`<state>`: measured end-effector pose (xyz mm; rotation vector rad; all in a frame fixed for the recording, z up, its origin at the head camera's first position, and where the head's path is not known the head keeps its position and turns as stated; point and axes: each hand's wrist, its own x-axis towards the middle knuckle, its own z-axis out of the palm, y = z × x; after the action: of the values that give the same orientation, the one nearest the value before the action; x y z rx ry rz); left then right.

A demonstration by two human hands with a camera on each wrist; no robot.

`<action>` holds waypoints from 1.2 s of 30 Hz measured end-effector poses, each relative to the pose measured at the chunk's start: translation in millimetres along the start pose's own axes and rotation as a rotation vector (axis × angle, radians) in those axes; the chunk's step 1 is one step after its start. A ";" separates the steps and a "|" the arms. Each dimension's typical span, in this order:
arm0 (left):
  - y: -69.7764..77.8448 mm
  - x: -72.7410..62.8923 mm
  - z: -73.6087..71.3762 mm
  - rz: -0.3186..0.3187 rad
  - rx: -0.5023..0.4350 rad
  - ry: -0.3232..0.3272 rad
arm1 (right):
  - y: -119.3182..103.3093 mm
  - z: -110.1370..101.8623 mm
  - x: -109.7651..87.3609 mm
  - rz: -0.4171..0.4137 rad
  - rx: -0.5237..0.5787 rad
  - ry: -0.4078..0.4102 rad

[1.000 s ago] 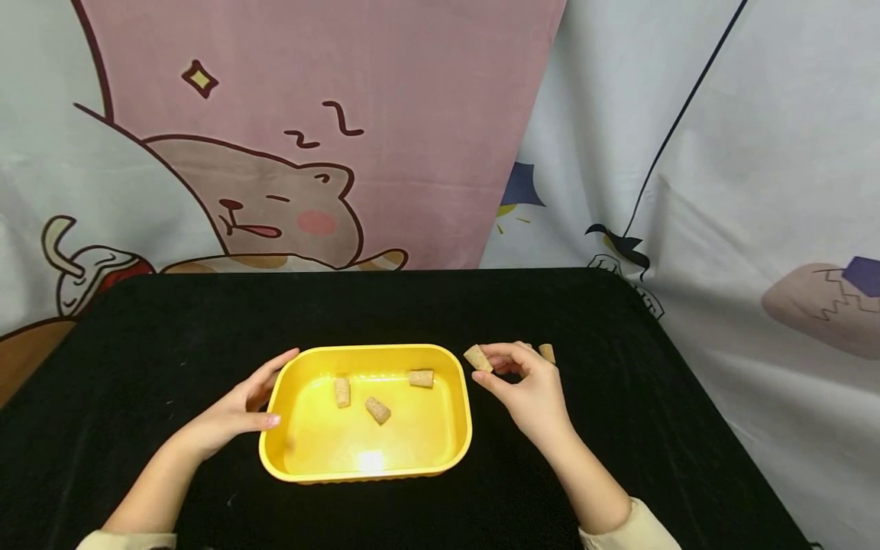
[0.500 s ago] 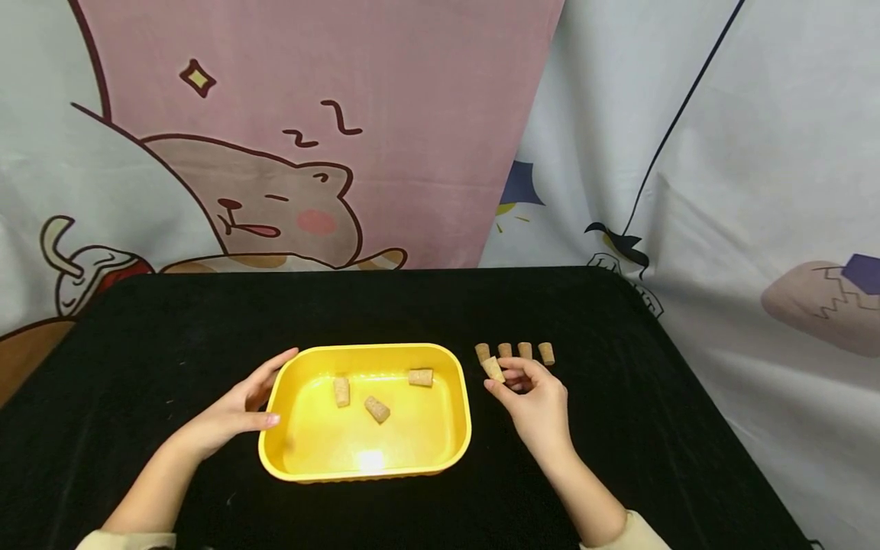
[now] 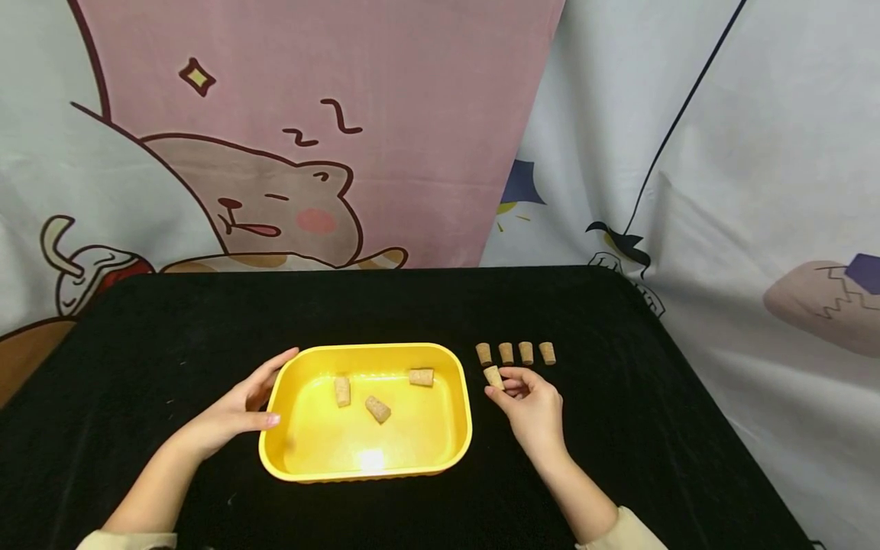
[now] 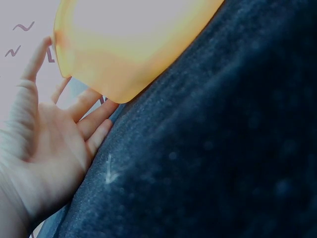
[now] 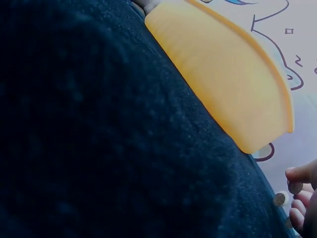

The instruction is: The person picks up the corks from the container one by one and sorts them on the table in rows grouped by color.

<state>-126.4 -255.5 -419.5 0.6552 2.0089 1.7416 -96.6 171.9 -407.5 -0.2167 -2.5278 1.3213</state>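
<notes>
A yellow plastic tub (image 3: 364, 467) stands on the black cloth, with tapered corks lying inside: one on the left (image 3: 342, 391), one in the middle (image 3: 377, 409) and one at the right (image 3: 422, 377). My left hand (image 3: 237, 405) rests against the tub's left end, its fingers spread and fairly straight along the outer wall (image 4: 111, 82). Between thumb and fingertips, my right hand (image 3: 532, 405) pinches a cork (image 3: 493, 377) just right of the tub. That cork is close to the cloth, in front of the leftmost cork (image 3: 484, 354) of a row; contact with the cloth cannot be made out.
Several corks, such as the rightmost one (image 3: 547, 353), stand in a short row right of the tub. Black cloth (image 3: 385, 305) covers the table. A patterned curtain (image 3: 426, 137) hangs behind its far edge.
My right hand has moved away from the tub's right rim, slightly right and down, with the cork in its pinch. The row of corks behind has come into view. My left hand stays put.
</notes>
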 end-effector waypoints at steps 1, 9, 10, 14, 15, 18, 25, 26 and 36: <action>0.0 0.0 0.0 0.002 -0.001 0.000 | 1.0 0.5 0.1 0.002 -0.004 0.000; 0.2 0.4 0.3 0.003 -0.001 0.002 | 6.6 4.5 -0.1 0.010 -0.035 -0.003; 0.2 0.4 0.5 0.001 -0.001 0.003 | 6.9 4.9 -0.4 0.009 -0.040 -0.004; 0.2 0.3 1.3 -0.005 -0.002 0.005 | 7.6 5.9 -1.8 -0.009 -0.059 -0.010; 0.1 0.3 1.5 -0.005 -0.002 0.005 | 7.7 6.2 -2.0 -0.014 -0.066 -0.010; -0.1 -0.1 1.5 -0.002 0.001 0.005 | 8.2 7.1 -2.1 -0.026 -0.081 -0.008; 0.9 -0.1 1.3 -0.016 0.017 0.021 | 10.2 10.4 -1.3 -0.041 -0.117 -0.010; 1.2 -0.1 1.5 -0.018 0.019 0.023 | 10.4 10.8 -1.3 -0.044 -0.119 -0.010; 1.4 -0.5 2.7 -0.043 0.027 0.037 | 11.2 11.8 -2.7 -0.069 -0.145 0.009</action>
<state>-124.3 -253.4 -418.6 0.5877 2.0594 1.7167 -97.7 168.3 -423.6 -0.1621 -2.6007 1.1107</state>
